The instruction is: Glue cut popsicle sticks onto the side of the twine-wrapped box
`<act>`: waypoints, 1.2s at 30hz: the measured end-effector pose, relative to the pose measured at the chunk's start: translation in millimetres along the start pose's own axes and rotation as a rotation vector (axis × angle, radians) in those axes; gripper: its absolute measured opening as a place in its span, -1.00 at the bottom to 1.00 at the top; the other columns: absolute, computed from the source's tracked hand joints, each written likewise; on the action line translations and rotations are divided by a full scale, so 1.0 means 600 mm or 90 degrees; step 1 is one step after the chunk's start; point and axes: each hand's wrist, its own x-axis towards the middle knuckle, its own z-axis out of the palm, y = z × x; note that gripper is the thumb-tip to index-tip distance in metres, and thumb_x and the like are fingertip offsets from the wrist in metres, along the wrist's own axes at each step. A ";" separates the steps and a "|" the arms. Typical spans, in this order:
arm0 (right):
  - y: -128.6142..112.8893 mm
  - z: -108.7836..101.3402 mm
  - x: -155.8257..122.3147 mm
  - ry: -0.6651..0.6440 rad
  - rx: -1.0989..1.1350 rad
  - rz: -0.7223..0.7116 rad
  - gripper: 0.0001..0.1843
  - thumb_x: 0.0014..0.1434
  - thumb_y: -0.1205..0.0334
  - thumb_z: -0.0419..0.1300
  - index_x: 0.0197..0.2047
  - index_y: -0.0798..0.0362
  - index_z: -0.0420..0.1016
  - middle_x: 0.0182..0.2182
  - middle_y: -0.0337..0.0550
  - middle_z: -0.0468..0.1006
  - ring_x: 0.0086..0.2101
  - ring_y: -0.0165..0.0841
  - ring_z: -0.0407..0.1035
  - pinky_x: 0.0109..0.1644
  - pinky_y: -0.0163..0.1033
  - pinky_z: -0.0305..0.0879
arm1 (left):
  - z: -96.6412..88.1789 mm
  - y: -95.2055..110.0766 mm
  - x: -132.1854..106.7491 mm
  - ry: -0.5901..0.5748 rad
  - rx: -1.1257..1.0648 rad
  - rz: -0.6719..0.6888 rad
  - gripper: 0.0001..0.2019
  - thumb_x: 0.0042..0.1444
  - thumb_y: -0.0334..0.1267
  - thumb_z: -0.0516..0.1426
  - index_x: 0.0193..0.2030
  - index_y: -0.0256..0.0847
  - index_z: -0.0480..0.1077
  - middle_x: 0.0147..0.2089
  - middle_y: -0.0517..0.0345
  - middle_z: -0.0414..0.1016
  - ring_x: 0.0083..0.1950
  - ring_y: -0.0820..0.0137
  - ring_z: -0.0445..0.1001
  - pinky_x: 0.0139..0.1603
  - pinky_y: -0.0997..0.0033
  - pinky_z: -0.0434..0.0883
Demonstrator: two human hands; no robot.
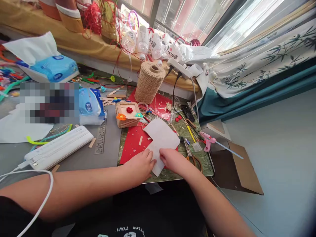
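A white sheet of paper (166,133), cut or folded into an irregular outline, lies over a red sheet (132,144) at the table's front edge. My left hand (142,163) grips the paper's lower left part with bent fingers. On its lower right side, my right hand (171,159) is closed, thumb and forefinger pinching the paper. The fingertips of both hands are partly hidden. Just behind the paper stands a small box made of craft sticks (127,115), with red, orange and turquoise flowers on it. Scissors (191,153) with brown handles lie right of my right hand.
A big twine spool (149,84) stands at the back. A pink glue gun (208,141) sits at the right edge. To the left are a white power bank (61,146) with a cable, a ruler (100,136) and tissue packs (55,67). A power strip (179,67) rests by the window.
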 end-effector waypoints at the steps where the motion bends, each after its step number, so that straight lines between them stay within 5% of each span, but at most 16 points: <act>1: 0.001 -0.003 -0.004 -0.003 -0.004 -0.002 -0.90 0.31 0.33 0.21 -0.28 0.07 0.51 -0.38 -0.11 0.62 -0.38 -0.32 0.43 -0.33 -0.28 0.04 | -0.001 0.000 0.000 0.003 0.005 -0.001 -0.29 0.30 0.15 0.13 0.39 -0.37 0.34 0.35 -0.47 0.34 0.37 -0.16 0.31 0.36 -0.07 0.26; 8: -0.012 0.006 0.041 0.077 0.031 -0.007 -0.81 0.46 0.26 0.05 -0.13 0.07 0.49 -0.23 -0.05 0.63 -0.24 -0.30 0.43 -0.22 -0.28 0.11 | 0.001 0.000 0.000 0.011 0.022 0.013 -0.31 0.30 0.12 0.14 0.37 -0.39 0.36 0.27 -0.38 0.45 0.36 -0.14 0.30 0.38 -0.07 0.23; 14: 0.024 0.008 -0.007 0.042 0.106 -0.028 -0.85 0.20 0.37 0.31 -0.40 0.05 0.48 -0.46 -0.18 0.58 -0.44 -0.35 0.38 -0.35 -0.29 0.09 | -0.006 -0.001 -0.002 0.012 -0.001 0.013 -0.33 0.30 0.14 0.13 0.36 -0.35 0.38 0.32 -0.40 0.40 0.37 -0.14 0.30 0.35 -0.07 0.27; 16: 0.031 -0.005 -0.018 0.090 0.131 -0.019 -0.89 0.27 0.32 0.26 -0.34 0.04 0.49 -0.38 -0.18 0.61 -0.37 -0.35 0.43 -0.29 -0.30 0.18 | -0.006 -0.001 -0.002 0.025 -0.013 -0.002 -0.33 0.28 0.15 0.15 0.34 -0.33 0.40 0.33 -0.44 0.36 0.35 -0.16 0.32 0.30 -0.08 0.32; 20: 0.026 -0.009 -0.019 0.307 0.445 0.019 -0.76 0.44 0.09 0.07 -0.05 0.02 0.49 -0.28 -0.16 0.59 -0.32 -0.35 0.44 -0.22 -0.26 0.32 | -0.009 -0.010 -0.001 0.046 -0.063 -0.019 -0.45 0.27 0.10 0.19 0.25 -0.24 0.46 0.26 -0.37 0.42 0.25 -0.13 0.41 0.15 -0.03 0.44; 24: 0.012 0.017 -0.021 0.304 0.835 -0.011 -0.68 0.31 0.00 0.25 -0.01 0.03 0.46 -0.39 -0.23 0.55 -0.45 -0.39 0.38 -0.37 -0.28 0.32 | -0.033 -0.029 0.004 0.067 -0.150 -0.032 -0.64 0.27 -0.02 0.21 0.07 -0.21 0.53 0.08 -0.21 0.53 0.10 0.00 0.50 0.09 0.03 0.47; 30: -0.018 0.029 -0.044 0.254 1.078 -0.005 -0.72 0.19 0.08 0.40 -0.19 0.04 0.44 -0.50 -0.27 0.57 -0.57 -0.48 0.32 -0.49 -0.37 0.20 | -0.073 -0.050 0.016 0.192 -0.550 -0.164 -0.76 0.32 -0.13 0.16 0.01 -0.19 0.50 -0.03 0.02 0.60 -0.07 0.23 0.53 -0.03 0.22 0.47; 33: -0.036 0.033 -0.049 0.207 1.135 -0.013 -0.73 0.16 0.11 0.43 -0.22 0.05 0.48 -0.54 -0.28 0.55 -0.61 -0.50 0.29 -0.54 -0.40 0.13 | -0.066 -0.048 0.023 0.218 -0.841 -0.224 -0.74 0.25 -0.05 0.23 -0.13 -0.21 0.52 -0.17 0.09 0.62 -0.19 0.34 0.54 -0.16 0.36 0.45; 36: -0.053 0.046 -0.053 0.204 1.172 -0.008 -0.72 0.13 0.10 0.47 -0.24 0.06 0.51 -0.55 -0.29 0.53 -0.61 -0.51 0.29 -0.54 -0.41 0.12 | -0.049 -0.044 0.025 0.213 -0.976 -0.242 -0.72 0.17 -0.05 0.30 -0.22 -0.26 0.54 -0.26 0.09 0.63 -0.23 0.35 0.55 -0.21 0.40 0.44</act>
